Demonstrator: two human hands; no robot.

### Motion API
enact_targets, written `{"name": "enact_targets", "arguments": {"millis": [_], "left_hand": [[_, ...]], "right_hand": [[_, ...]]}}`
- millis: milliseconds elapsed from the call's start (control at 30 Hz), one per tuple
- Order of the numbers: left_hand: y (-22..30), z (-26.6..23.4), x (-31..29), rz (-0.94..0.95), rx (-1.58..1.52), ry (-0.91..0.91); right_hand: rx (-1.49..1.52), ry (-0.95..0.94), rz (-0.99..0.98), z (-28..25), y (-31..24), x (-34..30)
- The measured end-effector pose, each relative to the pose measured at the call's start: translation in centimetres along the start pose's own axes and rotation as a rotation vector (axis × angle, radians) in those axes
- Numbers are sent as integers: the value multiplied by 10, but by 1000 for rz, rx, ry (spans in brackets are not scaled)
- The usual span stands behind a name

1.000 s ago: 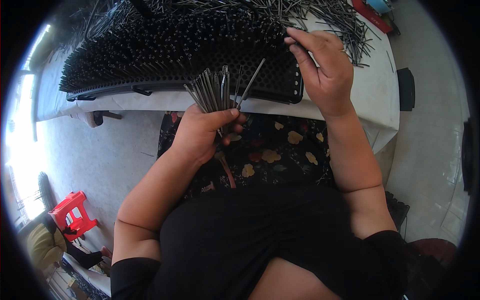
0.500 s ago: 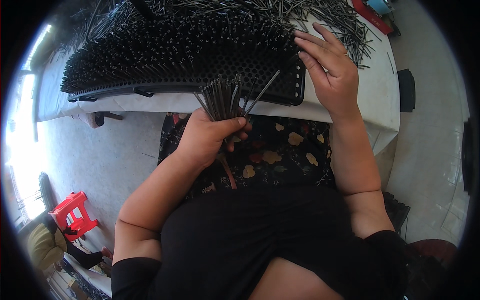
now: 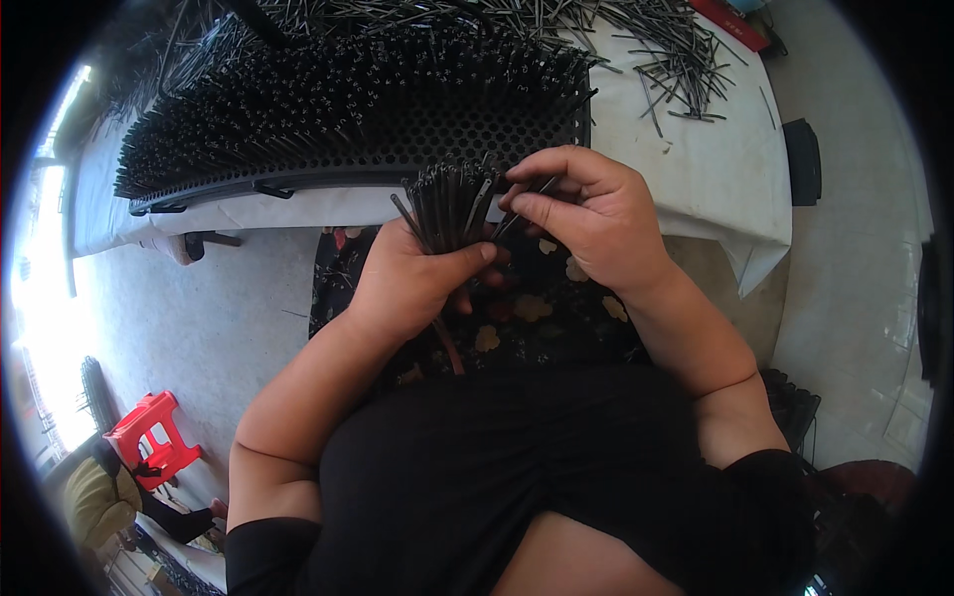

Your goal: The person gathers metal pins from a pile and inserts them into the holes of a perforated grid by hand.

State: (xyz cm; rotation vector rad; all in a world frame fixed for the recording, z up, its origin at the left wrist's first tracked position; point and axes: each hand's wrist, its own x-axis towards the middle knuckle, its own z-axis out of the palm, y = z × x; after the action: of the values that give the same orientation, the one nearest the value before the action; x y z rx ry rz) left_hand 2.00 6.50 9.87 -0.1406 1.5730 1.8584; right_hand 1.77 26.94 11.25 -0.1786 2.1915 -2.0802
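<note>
My left hand is wrapped round a bundle of thin dark rods, their tips pointing up and away from me. Beside it, my right hand pinches a thin dark rod between thumb and fingers, right at the edge of the bundle. Just beyond both hands lies a long black perforated rack. Rods stand packed in its holes on the left and along the back, while its front right holes show bare.
The rack rests on a table with a white cover. Loose rods lie heaped behind it and at the right. A red box sits at the far right corner. A red stool and another person are at lower left.
My right hand has come from the rack's right end back toward me and left, to the bundle, and now pinches a rod. My left hand has stayed nearly in place.
</note>
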Motion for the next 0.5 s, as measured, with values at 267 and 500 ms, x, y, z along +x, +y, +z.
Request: {"name": "enact_targets", "arguments": {"millis": [267,500], "left_hand": [[-1,-23,10,-141,-220,-17],[5,-17,7,-221,-390,13]], "right_hand": [[-258,529,-504,-59,10,22],[-396,416,-525,-69,6,25]]}}
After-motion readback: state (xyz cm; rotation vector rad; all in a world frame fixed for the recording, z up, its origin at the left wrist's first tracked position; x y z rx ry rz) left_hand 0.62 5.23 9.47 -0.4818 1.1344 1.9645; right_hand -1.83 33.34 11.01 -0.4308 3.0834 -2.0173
